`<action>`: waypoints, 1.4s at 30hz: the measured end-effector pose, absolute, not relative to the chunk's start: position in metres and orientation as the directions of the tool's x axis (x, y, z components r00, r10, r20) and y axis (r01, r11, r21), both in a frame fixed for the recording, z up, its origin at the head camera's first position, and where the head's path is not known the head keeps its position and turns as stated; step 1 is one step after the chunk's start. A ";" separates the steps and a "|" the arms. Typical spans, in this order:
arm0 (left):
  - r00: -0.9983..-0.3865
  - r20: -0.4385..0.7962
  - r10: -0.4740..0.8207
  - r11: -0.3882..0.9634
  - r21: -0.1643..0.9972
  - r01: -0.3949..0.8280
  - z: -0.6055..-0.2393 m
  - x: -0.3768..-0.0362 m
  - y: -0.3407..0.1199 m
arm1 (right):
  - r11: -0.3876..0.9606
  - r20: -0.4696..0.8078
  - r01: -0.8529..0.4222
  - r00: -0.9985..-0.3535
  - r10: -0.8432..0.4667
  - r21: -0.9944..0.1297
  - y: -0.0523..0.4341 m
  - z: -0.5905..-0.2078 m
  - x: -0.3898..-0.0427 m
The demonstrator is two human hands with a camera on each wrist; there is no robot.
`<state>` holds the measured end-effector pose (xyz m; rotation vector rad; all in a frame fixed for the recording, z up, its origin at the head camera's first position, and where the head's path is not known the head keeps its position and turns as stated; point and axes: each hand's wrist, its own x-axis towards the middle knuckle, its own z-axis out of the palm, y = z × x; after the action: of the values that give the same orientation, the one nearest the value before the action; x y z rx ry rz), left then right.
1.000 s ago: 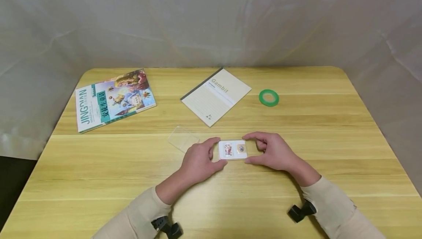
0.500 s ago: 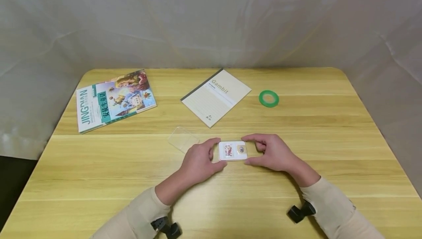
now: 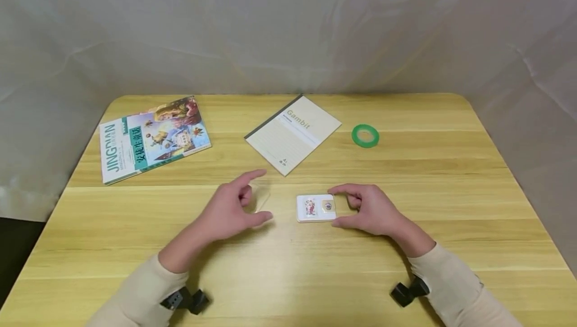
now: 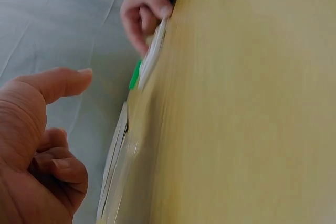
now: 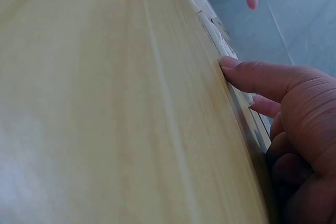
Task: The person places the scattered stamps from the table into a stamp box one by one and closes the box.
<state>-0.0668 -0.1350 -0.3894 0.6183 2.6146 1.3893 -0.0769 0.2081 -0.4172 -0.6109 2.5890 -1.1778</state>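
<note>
A small flat white case (image 3: pixel 317 208) with two stamp-like pictures on its face lies near the middle of the table. My right hand (image 3: pixel 373 211) pinches its right end, index finger on the far edge and thumb on the near edge. In the right wrist view the thumb (image 5: pixel 231 64) touches the case's side. To the left, my left hand (image 3: pixel 227 213) holds nothing, its thumb and index finger spread apart and the other fingers curled. Between them shows part of a clear plastic cover (image 3: pixel 261 201); the hand hides the rest. The left wrist view shows that cover (image 4: pixel 121 179) apart from the fingers.
A notebook (image 3: pixel 294 134) lies beyond the hands, with a green tape roll (image 3: pixel 365 136) to its right. An illustrated book (image 3: pixel 155 139) occupies the table's back left. A grey cloth (image 3: pixel 288 31) hangs behind the wooden table (image 3: pixel 288 277).
My left hand has let go of the case's left end and moved left, over the clear cover. My right hand keeps its grip, and the case stays nearly in place.
</note>
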 end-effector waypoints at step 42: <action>-0.814 -0.199 0.546 0.540 0.826 0.160 -0.405 -0.121 -0.209 | 0.578 -0.041 -0.256 -0.892 -0.450 -0.775 0.208 -0.417 -0.076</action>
<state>-0.1206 -0.2088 -0.4053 0.5748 2.3428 1.1933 -0.0764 0.2081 -0.4170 -0.5864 2.5777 -1.2094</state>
